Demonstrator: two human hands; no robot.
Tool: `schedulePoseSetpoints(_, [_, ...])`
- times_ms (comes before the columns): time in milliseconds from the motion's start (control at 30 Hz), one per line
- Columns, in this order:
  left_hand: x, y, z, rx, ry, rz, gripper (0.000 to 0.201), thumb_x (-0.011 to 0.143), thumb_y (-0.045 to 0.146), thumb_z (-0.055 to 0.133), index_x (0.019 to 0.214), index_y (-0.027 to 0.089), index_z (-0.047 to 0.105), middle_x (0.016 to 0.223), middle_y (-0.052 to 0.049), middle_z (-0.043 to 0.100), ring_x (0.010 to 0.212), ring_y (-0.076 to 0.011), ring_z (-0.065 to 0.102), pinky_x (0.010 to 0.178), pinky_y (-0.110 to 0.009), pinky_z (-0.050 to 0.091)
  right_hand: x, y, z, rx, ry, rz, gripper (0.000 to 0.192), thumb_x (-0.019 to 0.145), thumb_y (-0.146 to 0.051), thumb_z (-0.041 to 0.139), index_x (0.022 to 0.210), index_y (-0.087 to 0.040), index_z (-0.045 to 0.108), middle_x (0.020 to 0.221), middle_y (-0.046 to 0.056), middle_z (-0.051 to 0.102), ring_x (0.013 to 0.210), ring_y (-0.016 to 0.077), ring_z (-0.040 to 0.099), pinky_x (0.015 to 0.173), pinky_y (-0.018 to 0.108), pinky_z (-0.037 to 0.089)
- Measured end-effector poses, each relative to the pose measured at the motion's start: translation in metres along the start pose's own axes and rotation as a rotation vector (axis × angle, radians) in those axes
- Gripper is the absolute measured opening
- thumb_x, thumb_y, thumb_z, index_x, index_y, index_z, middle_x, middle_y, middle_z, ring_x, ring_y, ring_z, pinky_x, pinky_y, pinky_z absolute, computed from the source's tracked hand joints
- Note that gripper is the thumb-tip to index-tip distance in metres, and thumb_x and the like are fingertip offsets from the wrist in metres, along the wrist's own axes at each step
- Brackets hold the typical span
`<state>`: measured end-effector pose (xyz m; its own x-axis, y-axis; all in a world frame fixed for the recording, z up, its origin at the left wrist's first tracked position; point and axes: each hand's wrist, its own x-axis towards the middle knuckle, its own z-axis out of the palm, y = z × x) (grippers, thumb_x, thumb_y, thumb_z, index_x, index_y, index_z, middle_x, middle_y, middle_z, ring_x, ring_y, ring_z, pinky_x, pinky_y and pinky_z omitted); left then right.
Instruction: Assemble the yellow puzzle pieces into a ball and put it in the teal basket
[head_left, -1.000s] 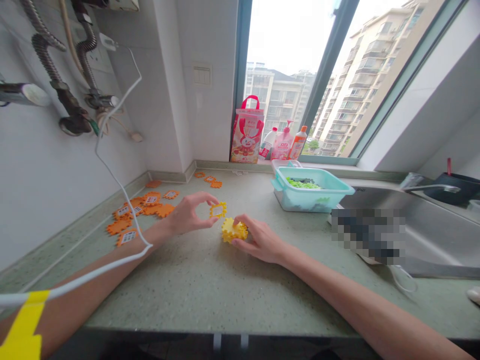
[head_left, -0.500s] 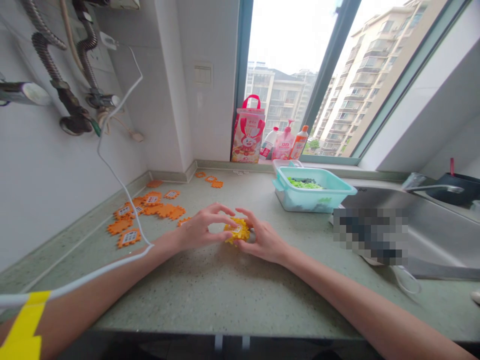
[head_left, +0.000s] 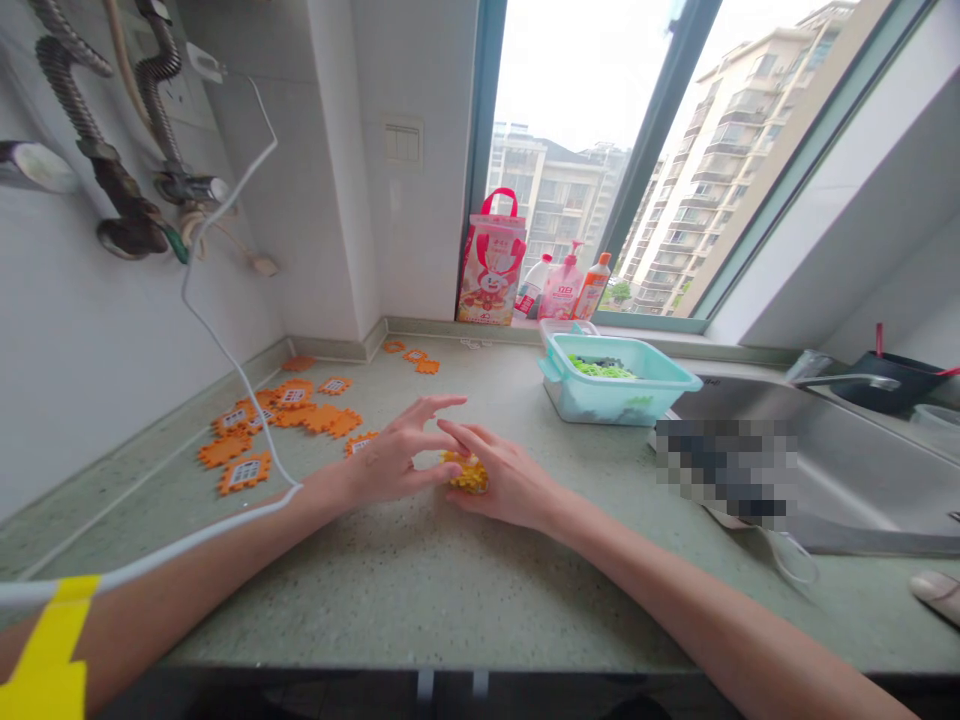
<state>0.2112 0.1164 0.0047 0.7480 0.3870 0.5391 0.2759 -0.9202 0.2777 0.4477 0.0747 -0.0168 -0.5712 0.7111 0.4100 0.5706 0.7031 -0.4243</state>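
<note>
While both hands meet at the middle of the speckled green stone counter (head_left: 420, 590), the small yellow toothed foam block (head_left: 466, 473) sits pressed between them on the surface. From nine o'clock, the left hand (head_left: 394, 457) grips the block with thumb low and upper fingers stretched flat over it. From three o'clock, the right hand (head_left: 504, 482) cups it, fingers curled over the top and touching the left fingers. Flat orange toothed foam tiles (head_left: 281, 420) lie scattered at ten o'clock. At one o'clock stands a pale turquoise plastic tub (head_left: 616, 389), well apart.
</note>
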Motion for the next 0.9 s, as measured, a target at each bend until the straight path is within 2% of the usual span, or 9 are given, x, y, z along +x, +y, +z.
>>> schedulePoseSetpoints(133, [0.001,0.000,-0.001,0.009,0.003,0.026,0.023,0.097,0.029,0.072,0.119,0.028,0.079,0.162,-0.010,0.044,0.150,-0.0317,0.042,0.123,-0.052,0.040,0.003,-0.008,-0.008,-0.047,-0.059,0.033,0.074,0.083,-0.030,0.081,0.149,-0.030,0.049,0.136,0.010,0.064,0.109,0.0273,0.071,0.095,0.041,0.054])
schedulePoseSetpoints(233, [0.002,-0.001,0.000,0.020,0.045,0.090,0.020,0.095,0.025,0.075,0.113,0.030,0.082,0.158,-0.009,0.051,0.147,-0.0306,0.046,0.122,-0.053,0.041,0.004,-0.012,-0.009,-0.083,-0.084,0.050,0.058,0.082,-0.033,0.083,0.135,-0.027,0.059,0.126,0.008,0.067,0.104,0.0264,0.071,0.091,0.038,0.053])
schedulePoseSetpoints(367, [-0.001,-0.003,0.000,-0.009,0.201,0.200,0.010,0.094,0.029,0.077,0.101,0.031,0.083,0.142,-0.010,0.065,0.130,-0.0272,0.059,0.111,-0.048,0.052,0.003,-0.009,-0.002,-0.125,-0.041,0.066,0.049,0.086,-0.031,0.080,0.132,-0.027,0.061,0.116,0.006,0.069,0.096,0.0229,0.070,0.085,0.033,0.051])
schedulePoseSetpoints(467, [-0.006,-0.005,-0.004,0.025,0.277,0.166,0.022,0.098,0.040,0.071,0.114,0.028,0.080,0.141,-0.012,0.065,0.127,-0.0280,0.059,0.107,-0.047,0.053,0.003,-0.006,0.001,-0.154,-0.041,0.086,0.049,0.088,-0.032,0.078,0.133,-0.026,0.060,0.108,0.006,0.069,0.089,0.0222,0.070,0.080,0.032,0.050])
schedulePoseSetpoints(633, [-0.013,-0.018,-0.012,0.114,0.231,0.111,0.029,0.106,0.031,0.055,0.126,0.028,0.075,0.149,-0.011,0.058,0.134,-0.0269,0.054,0.112,-0.046,0.047,0.005,-0.004,-0.003,-0.130,-0.060,0.074,0.062,0.083,-0.025,0.080,0.141,-0.028,0.055,0.115,0.006,0.069,0.094,0.0233,0.070,0.085,0.033,0.051])
schedulePoseSetpoints(767, [-0.015,-0.025,-0.017,0.209,0.172,0.138,0.029,0.105,0.028,0.057,0.129,0.029,0.072,0.151,-0.011,0.055,0.135,-0.0275,0.053,0.113,-0.046,0.043,0.003,0.002,-0.010,-0.108,-0.067,0.027,0.064,0.080,-0.022,0.080,0.140,-0.026,0.057,0.114,0.007,0.070,0.098,0.0236,0.069,0.088,0.033,0.052])
schedulePoseSetpoints(900, [-0.016,-0.024,-0.020,0.272,0.134,0.180,0.032,0.104,0.025,0.057,0.132,0.029,0.070,0.152,-0.011,0.054,0.134,-0.0278,0.054,0.110,-0.045,0.044,-0.004,0.011,-0.021,-0.185,-0.075,-0.033,0.065,0.079,-0.022,0.080,0.140,-0.025,0.058,0.113,0.007,0.069,0.100,0.0240,0.068,0.089,0.033,0.053])
